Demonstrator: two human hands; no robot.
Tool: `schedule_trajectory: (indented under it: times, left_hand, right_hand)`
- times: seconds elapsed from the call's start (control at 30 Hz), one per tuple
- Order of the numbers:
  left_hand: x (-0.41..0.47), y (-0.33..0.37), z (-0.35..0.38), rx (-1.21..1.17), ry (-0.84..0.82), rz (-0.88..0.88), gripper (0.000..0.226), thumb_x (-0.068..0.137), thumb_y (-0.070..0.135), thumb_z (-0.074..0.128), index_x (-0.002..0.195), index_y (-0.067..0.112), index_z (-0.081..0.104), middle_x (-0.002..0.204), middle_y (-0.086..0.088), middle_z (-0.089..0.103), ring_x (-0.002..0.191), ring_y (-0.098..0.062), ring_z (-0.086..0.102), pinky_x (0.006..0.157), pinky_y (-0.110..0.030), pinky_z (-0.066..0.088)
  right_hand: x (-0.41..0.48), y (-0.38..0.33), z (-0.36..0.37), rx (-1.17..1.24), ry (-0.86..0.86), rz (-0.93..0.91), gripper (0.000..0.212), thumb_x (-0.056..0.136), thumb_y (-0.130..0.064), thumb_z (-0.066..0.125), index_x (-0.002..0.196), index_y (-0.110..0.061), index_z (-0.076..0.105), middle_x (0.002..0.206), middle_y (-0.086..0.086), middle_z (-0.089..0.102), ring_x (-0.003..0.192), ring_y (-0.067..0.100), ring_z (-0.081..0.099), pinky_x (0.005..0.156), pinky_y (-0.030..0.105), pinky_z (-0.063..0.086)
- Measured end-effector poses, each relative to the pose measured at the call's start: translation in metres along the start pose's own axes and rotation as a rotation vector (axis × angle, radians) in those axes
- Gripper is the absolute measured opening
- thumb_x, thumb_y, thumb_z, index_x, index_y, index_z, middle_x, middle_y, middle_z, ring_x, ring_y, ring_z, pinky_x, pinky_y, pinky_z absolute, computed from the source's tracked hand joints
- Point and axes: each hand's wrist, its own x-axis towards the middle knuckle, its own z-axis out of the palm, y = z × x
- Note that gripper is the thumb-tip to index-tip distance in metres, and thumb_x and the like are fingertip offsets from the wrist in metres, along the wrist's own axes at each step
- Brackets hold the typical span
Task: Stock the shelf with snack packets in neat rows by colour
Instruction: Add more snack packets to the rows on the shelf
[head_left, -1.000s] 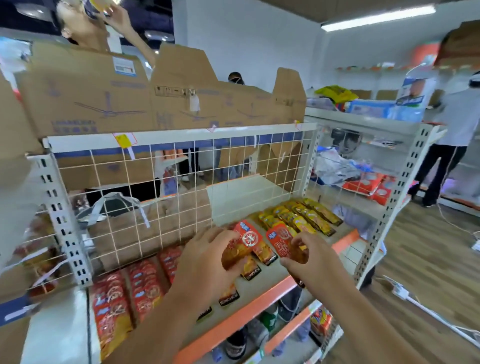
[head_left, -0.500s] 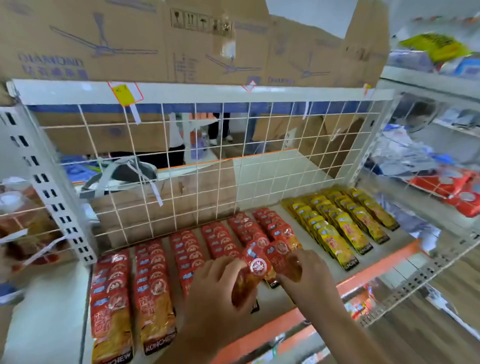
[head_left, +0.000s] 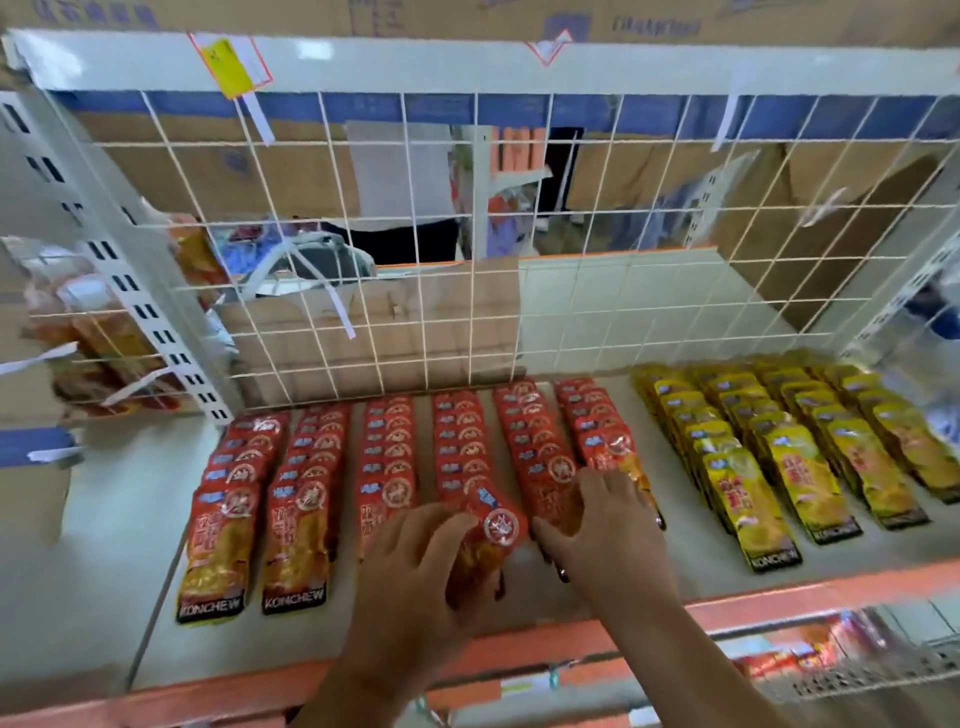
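Observation:
Red snack packets lie in several overlapping rows on the left and middle of the white shelf. Yellow snack packets fill several rows on the right. My left hand grips a loose red packet, which sits tilted at the front of the middle rows. To its right, my right hand rests with spread fingers on the front packets of the two rightmost red rows, partly hiding them.
A white wire grid closes the back of the shelf, with cardboard boxes behind it. An orange front edge runs along the shelf. A perforated upright stands at the left. More packets sit on a lower shelf.
The view has dropped and closed in on the shelf. Both hands have lowered the red packets onto the front of the red rows, and my right fingers now lie spread flat.

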Motion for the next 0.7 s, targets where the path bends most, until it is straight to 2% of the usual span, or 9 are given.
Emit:
schedule_trajectory:
  times: [0.23, 0.7]
  left_hand:
    - [-0.0009, 0.0025, 0.0018, 0.053, -0.038, -0.008, 0.044, 0.084, 0.047, 0.072, 0.121, 0.025, 0.059, 0.118, -0.001, 0.062, 0.107, -0.028, 0.059, 0.09, -0.046, 0.051]
    - [-0.0015, 0.0025, 0.0009, 0.058, -0.06, -0.006, 0.045, 0.085, 0.051, 0.07, 0.12, 0.024, 0.062, 0.119, 0.002, 0.059, 0.107, -0.023, 0.058, 0.091, -0.041, 0.05]
  right_hand:
    - [0.0049, 0.0043, 0.0028, -0.01, -0.041, -0.049, 0.06, 0.082, -0.064, 0.063, 0.125, -0.027, 0.046, 0.128, 0.002, 0.048, 0.112, 0.029, 0.056, 0.089, 0.041, 0.051]
    - [0.0051, 0.0013, 0.0064, 0.002, -0.033, -0.023, 0.062, 0.081, -0.068, 0.064, 0.124, -0.027, 0.046, 0.126, -0.001, 0.049, 0.11, 0.026, 0.059, 0.087, 0.04, 0.055]
